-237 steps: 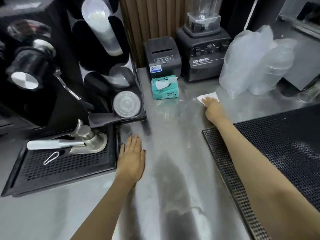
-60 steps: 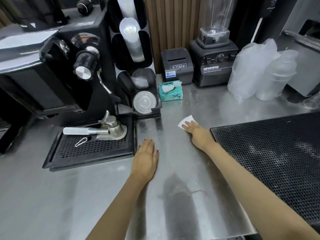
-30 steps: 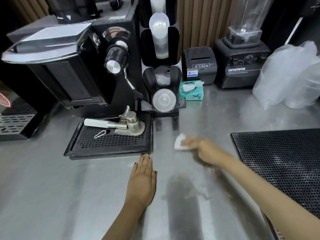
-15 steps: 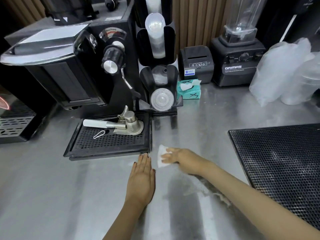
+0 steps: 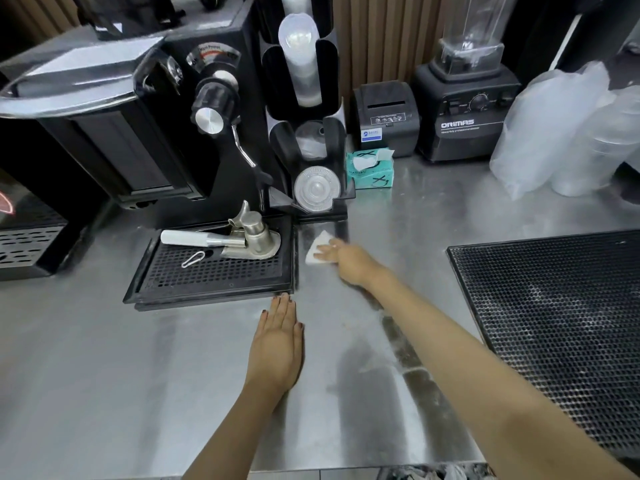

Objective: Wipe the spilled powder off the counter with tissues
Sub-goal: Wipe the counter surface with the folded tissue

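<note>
My right hand point(image 5: 348, 263) presses a folded white tissue point(image 5: 317, 249) flat against the steel counter point(image 5: 121, 375), just right of the black drip tray point(image 5: 214, 275). Its fingers lie straight over the tissue. My left hand point(image 5: 277, 344) rests palm down on the counter, fingers together, fingertips close to the drip tray's front right corner. A thin streak of pale powder point(image 5: 398, 344) runs along the counter beside my right forearm. A teal tissue box point(image 5: 370, 169) stands farther back, with a tissue sticking out of its top.
A portafilter point(image 5: 239, 237) lies on the drip tray below the espresso machine point(image 5: 145, 109). Behind stand a cup and lid holder point(image 5: 308, 140), a receipt printer point(image 5: 386, 119), a blender point(image 5: 464, 109) and bagged plastic cups point(image 5: 561, 133). A black mesh mat point(image 5: 561, 323) covers the right side.
My right hand has slid the tissue away from me, from beside my left fingertips up along the drip tray's right edge. My left hand has stayed in place.
</note>
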`<state>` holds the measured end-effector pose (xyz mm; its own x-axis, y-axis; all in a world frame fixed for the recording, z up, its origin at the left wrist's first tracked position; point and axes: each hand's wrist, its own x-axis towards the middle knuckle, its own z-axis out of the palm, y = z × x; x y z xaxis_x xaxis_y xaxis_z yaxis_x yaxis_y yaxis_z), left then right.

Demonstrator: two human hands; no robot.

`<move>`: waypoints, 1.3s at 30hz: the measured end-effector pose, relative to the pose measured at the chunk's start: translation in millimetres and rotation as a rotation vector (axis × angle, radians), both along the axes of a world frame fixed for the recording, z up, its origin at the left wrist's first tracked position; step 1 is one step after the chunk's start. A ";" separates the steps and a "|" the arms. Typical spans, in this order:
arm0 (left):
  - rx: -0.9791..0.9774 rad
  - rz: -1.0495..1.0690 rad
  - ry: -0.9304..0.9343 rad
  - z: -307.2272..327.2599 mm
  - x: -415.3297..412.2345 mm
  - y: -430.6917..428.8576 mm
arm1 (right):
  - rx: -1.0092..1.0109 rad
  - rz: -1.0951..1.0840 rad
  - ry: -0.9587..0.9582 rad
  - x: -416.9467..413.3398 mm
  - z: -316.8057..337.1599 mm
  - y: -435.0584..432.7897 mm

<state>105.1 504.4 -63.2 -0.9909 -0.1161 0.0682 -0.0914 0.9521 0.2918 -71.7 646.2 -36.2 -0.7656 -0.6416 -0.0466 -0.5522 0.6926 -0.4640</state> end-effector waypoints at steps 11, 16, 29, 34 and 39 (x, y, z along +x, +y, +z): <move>0.188 0.166 0.103 24.5 51.0 -72.8 | -0.218 -0.397 -0.016 127.2 2.4 55.8; 0.036 0.231 -0.017 9.2 70.9 -124.7 | -0.222 -0.143 0.189 213.4 2.2 -32.5; -0.081 0.013 -0.082 0.8 77.2 -130.8 | 0.022 -0.322 0.091 170.1 -15.5 -90.0; -0.082 -0.041 -0.060 -0.6 75.2 -132.0 | 0.068 -0.696 0.084 149.7 -16.5 -31.6; -0.072 -0.041 -0.054 0.5 72.6 -132.9 | -0.074 -0.432 0.112 215.2 -10.6 -104.0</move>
<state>177.6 371.5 -62.7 -0.9972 -0.0720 0.0209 -0.0657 0.9736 0.2185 143.6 542.2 -46.7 -0.9616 -0.2607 0.0854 -0.2693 0.8378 -0.4749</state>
